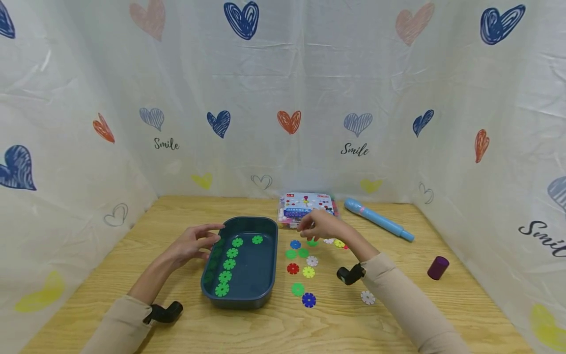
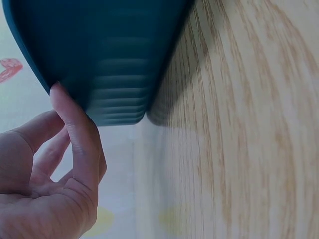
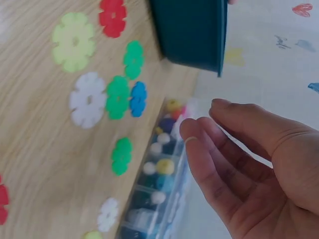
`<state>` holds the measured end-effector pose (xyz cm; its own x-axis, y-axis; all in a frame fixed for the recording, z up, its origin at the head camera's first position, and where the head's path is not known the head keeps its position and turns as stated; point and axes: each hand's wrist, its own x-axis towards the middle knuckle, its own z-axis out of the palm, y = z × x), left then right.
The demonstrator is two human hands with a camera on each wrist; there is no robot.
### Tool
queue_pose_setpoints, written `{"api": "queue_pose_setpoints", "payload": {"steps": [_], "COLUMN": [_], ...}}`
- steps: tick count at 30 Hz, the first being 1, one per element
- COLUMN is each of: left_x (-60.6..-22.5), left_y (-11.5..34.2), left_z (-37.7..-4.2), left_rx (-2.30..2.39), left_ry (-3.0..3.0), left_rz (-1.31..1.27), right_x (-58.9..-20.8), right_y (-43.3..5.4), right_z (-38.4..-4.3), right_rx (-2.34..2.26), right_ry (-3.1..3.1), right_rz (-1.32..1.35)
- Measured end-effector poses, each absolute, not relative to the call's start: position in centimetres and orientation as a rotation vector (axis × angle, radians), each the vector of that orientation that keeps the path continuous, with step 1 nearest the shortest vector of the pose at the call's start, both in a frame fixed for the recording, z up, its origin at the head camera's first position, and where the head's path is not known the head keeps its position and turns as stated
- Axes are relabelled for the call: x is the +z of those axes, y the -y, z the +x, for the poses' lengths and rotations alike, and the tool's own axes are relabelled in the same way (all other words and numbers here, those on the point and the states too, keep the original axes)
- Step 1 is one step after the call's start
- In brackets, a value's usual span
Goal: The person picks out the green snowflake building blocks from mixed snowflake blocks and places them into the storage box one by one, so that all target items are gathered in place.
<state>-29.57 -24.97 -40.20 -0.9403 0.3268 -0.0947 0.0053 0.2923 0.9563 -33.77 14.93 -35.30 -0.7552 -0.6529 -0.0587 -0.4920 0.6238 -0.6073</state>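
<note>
My left hand point(image 1: 191, 244) is at the left side of a dark teal tray point(image 1: 239, 304), a fingertip touching its rim in the left wrist view. Inside the tray, several green notched discs point(image 1: 229, 264) form a column along the left, and one more green disc point(image 1: 257, 239) lies near the far end. Right of the tray, my right hand point(image 1: 325, 226) hovers above loose discs, thumb and fingers slightly bent. Nothing shows between its fingertips point(image 3: 192, 130) in the right wrist view. Below it lie a green disc point(image 3: 121, 156) and a blue disc point(image 3: 138, 98).
Red point(image 1: 293, 268), yellow point(image 1: 308, 272), white point(image 1: 312, 261) and dark blue point(image 1: 309, 300) discs lie right of the tray. Behind them sits a box of beads point(image 1: 305, 206). A light blue stick point(image 1: 376, 219) and a purple cylinder point(image 1: 438, 268) are farther right. Printed curtains enclose the table.
</note>
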Motion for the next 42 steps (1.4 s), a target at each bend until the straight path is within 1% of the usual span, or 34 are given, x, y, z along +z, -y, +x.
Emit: {"api": "queue_pose_setpoints", "payload": {"steps": [6, 10, 16, 26, 42], "left_x": [-40.2, -40.2, -40.2, -40.2, -40.3], "left_y": [24.9, 24.9, 24.8, 24.7, 24.8], "left_z": [-29.4, -29.3, -29.3, -29.6, -29.3], "left_rx": [1.69, 1.695, 1.702, 1.692, 1.709], "left_ry": [-2.3, -2.3, -2.298, -2.307, -2.29], "left_rz": [0.291, 0.286, 0.286, 0.287, 0.278], "right_x": [-37.2, -38.2, -39.2, -40.1, -40.6], "right_y": [-16.3, -16.5, -16.5, -16.5, -15.3], "right_z": [-33.6, -33.5, -33.5, -33.4, -33.4], "right_rx": [-0.836, -0.781, -0.743, -0.733, -0.749], "right_ry": [-2.561, -2.6, -2.624, -2.628, -2.615], "right_rz": [-0.935, -0.948, -0.893, -0.914, -0.759]}}
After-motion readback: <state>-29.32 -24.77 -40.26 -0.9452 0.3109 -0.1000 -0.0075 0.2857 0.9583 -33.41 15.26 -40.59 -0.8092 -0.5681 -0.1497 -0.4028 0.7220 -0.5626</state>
